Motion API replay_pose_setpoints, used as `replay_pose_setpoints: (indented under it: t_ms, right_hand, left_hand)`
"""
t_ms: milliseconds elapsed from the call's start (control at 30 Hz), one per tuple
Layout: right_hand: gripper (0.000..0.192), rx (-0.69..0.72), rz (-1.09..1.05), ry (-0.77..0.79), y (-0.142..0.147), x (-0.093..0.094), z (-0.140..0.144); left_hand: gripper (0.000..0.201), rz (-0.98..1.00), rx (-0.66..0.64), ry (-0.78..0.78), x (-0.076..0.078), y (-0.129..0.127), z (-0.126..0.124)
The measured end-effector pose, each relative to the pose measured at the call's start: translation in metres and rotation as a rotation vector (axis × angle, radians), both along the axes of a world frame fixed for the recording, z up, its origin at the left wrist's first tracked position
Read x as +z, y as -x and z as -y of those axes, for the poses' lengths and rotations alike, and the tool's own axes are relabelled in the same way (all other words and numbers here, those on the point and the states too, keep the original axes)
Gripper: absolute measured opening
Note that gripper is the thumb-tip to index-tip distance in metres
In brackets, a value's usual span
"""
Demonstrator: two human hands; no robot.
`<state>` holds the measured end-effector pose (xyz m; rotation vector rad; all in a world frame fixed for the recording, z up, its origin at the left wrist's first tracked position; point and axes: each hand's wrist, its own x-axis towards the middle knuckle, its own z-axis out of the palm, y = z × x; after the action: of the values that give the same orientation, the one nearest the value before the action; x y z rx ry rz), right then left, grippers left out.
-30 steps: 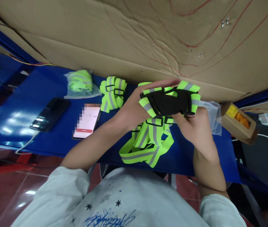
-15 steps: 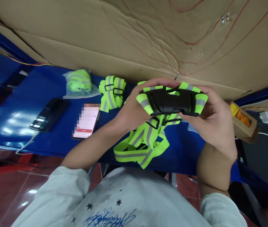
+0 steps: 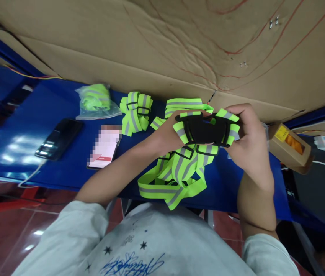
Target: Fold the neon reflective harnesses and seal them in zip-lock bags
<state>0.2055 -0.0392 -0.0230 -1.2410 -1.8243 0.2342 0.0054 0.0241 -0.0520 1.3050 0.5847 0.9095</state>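
1. at far left, the dark phone point(image 3: 59, 138) lay on the blue table point(image 3: 219, 188), its white cable point(image 3: 37, 168) crossing the front edge.
2. the bagged bundle point(image 3: 96, 97) and, just right of it, the folded strap bundle point(image 3: 136, 113) sat near the back edge, by the cardboard panel point(image 3: 116, 50); the lit phone point(image 3: 106, 147) lay in front of them.
3. blue surface showed between the loose straps point(image 3: 185, 168) and the right forearm point(image 3: 255, 203), the room reaching the front edge.
4. the small box point(image 3: 290, 147) stood tilted at the right end.
5. the left hand point(image 3: 169, 132) was clamped on the left end of the black buckle point(image 3: 206, 130), fingers partly hidden.
6. the black buckle was between both hands, above the loose straps.
7. the right hand point(image 3: 247, 143) gripped its right end, thumb low.
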Motion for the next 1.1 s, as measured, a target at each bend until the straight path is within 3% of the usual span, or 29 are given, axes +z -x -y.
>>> replay_pose_setpoints:
  t_ms: [133, 233, 467, 600, 767, 933, 1033, 1100]
  right_hand:
    - [0.061, 0.086, 0.263, -0.032, 0.002, 0.019, 0.015]
    - [0.059, 0.193, 0.387, -0.016, 0.008, 0.027, 0.024]
    - [0.062, 0.169, 0.213, 0.083, 0.004, 0.028, 0.023]
    - [0.051, 0.186, 0.209, 0.128, -0.002, 0.028, 0.022]
    - [0.056, 0.247, 0.277, 0.157, -0.009, 0.028, 0.020]
    - [0.029, 0.319, 0.151, 0.206, -0.011, 0.037, 0.025]
    - [0.021, 0.242, 0.024, 0.247, -0.006, 0.045, 0.033]
    - [0.019, 0.165, -0.019, 0.208, -0.003, 0.048, 0.036]
  left_hand:
    - [0.052, 0.008, -0.008, -0.109, -0.003, -0.003, -0.002]
    - [0.054, -0.053, -0.045, -0.141, -0.002, -0.003, 0.000]
    - [0.050, -0.014, -0.210, -0.259, -0.004, -0.003, -0.001]
    - [0.049, 0.042, -0.171, -0.244, -0.010, -0.005, 0.000]
    - [0.045, 0.066, -0.191, -0.313, -0.012, -0.006, 0.009]
    - [0.061, 0.076, -0.321, -0.202, -0.009, -0.007, 0.019]
    - [0.075, 0.050, -0.323, -0.232, -0.006, -0.009, 0.019]
    - [0.073, 0.018, -0.325, -0.211, -0.006, -0.012, 0.021]
